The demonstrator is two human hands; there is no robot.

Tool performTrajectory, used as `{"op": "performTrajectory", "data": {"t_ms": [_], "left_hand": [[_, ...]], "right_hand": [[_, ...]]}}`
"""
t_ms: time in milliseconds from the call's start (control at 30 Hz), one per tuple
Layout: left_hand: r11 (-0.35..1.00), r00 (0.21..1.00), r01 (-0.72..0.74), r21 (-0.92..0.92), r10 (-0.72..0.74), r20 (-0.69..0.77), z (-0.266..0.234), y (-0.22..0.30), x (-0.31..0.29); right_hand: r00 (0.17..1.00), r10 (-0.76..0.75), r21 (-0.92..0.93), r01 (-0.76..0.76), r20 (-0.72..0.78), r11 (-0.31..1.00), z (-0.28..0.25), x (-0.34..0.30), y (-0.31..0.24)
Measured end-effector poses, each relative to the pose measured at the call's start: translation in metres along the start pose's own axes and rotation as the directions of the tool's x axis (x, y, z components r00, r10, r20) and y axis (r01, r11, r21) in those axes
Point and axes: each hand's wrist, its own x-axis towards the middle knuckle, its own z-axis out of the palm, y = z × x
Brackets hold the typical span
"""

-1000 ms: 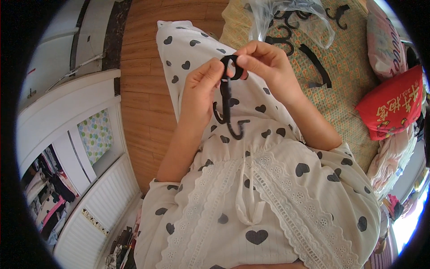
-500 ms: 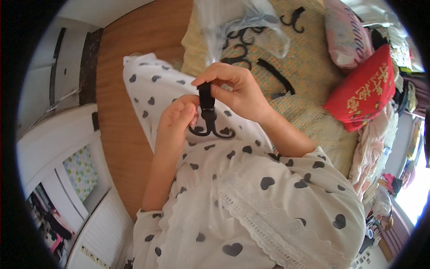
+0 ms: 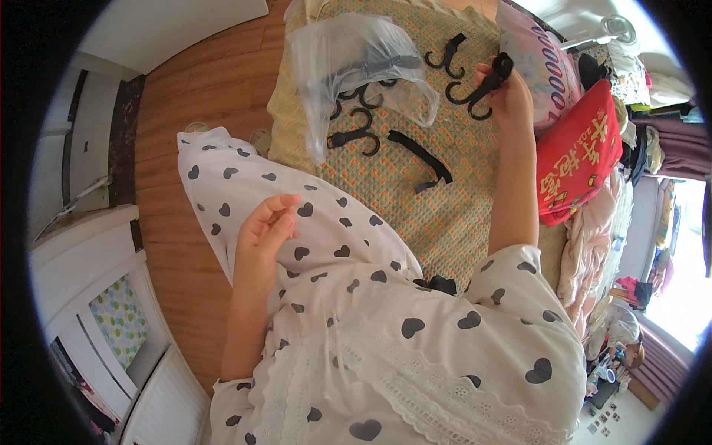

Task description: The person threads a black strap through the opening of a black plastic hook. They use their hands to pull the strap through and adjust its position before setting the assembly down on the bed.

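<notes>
My right hand is stretched out over the patterned bed cover, at the far right of it. Its fingers grip a black double hook by the strap end, and the two curved prongs point left. Just left of it a similar double hook with a short strap lies on the cover. My left hand hangs over my lap, holding nothing, with the fingers loosely bent and apart. Between the hands, a loose black strap lies on the cover. Several more black hooks lie in or at the mouth of a clear plastic bag.
The bed cover spreads ahead to the right. A pink cushion and a red cushion stand along its right side, with heaped clothes behind. Wooden floor and white cabinets are on the left.
My right hand has carried the double hook from in front of me out to the far right. My left hand has let go of it and dropped lower left. The view has shifted.
</notes>
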Motion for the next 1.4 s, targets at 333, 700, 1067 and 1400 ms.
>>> {"op": "performTrajectory", "data": {"t_ms": [333, 700, 1067, 1400], "left_hand": [[0.997, 0.993, 0.083, 0.004, -0.082, -0.084, -0.002, 0.003, 0.006], [0.993, 0.992, 0.117, 0.005, -0.117, -0.056, -0.001, 0.000, 0.016], [0.988, 0.991, 0.132, 0.076, -0.133, 0.019, 0.009, 0.007, 0.024], [0.994, 0.996, -0.077, 0.071, 0.073, 0.059, 0.028, -0.019, 0.021]], "right_hand": [[0.983, 0.158, -0.229, -0.176, -0.095, 0.957, -0.057, 0.154, 0.082], [0.900, -0.369, -0.898, 0.343, 0.231, 0.275, 0.026, -0.023, 0.047], [0.947, 0.023, -0.947, 0.320, 0.321, 0.030, 0.030, -0.138, 0.086], [0.531, 0.595, -0.195, -0.625, 0.603, 0.756, 0.125, -0.171, 0.051]]}}
